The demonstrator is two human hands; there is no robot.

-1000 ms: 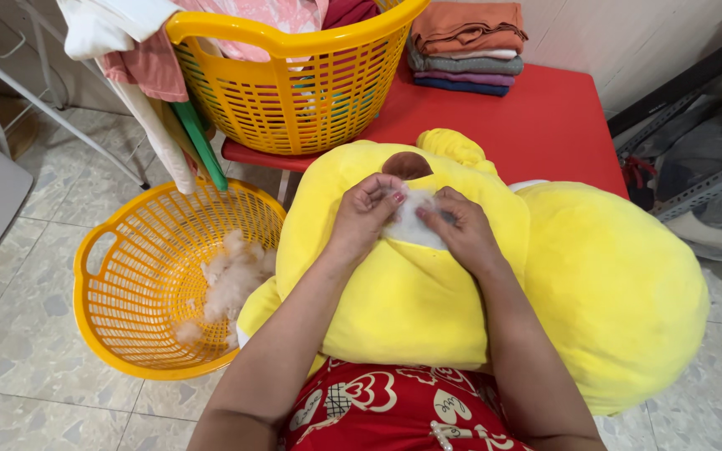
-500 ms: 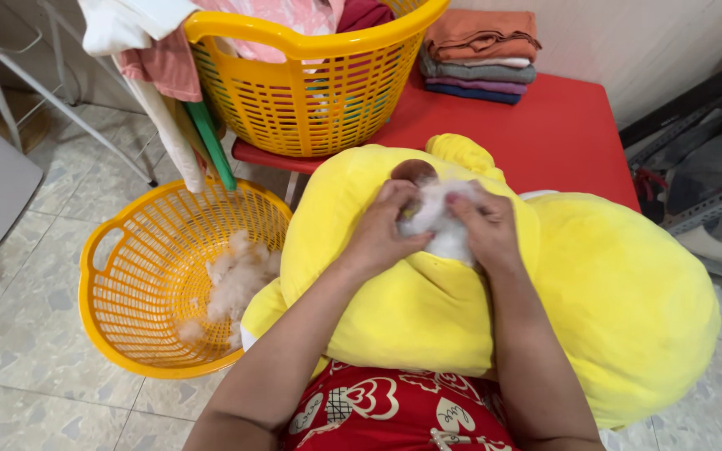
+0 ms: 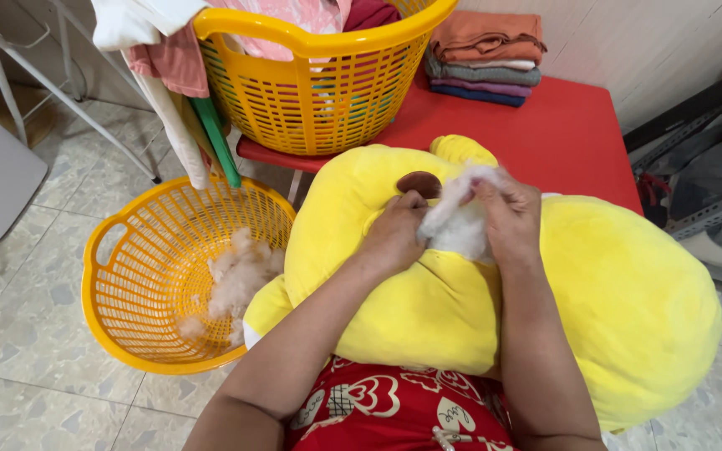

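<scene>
A big yellow plush toy (image 3: 603, 292) with a brown patch lies across my lap. My left hand (image 3: 396, 235) presses on its yellow cover beside an opening. My right hand (image 3: 510, 215) is closed on a clump of white stuffing (image 3: 460, 224) that sticks out of the toy between both hands. On the floor to my left stands a round yellow basket (image 3: 119, 276) with loose white stuffing (image 3: 240, 271) inside it.
A second yellow basket (image 3: 319, 92) full of clothes sits on the edge of a red table (image 3: 578, 125), with a stack of folded clothes (image 3: 485, 58) behind it. Clothes hang on a white rack (image 3: 10, 75) at the left. A tiled floor lies below.
The clump of white stuffing has come further out of the toy, and my right hand has risen with it. My left hand has stayed pressed on the cover.
</scene>
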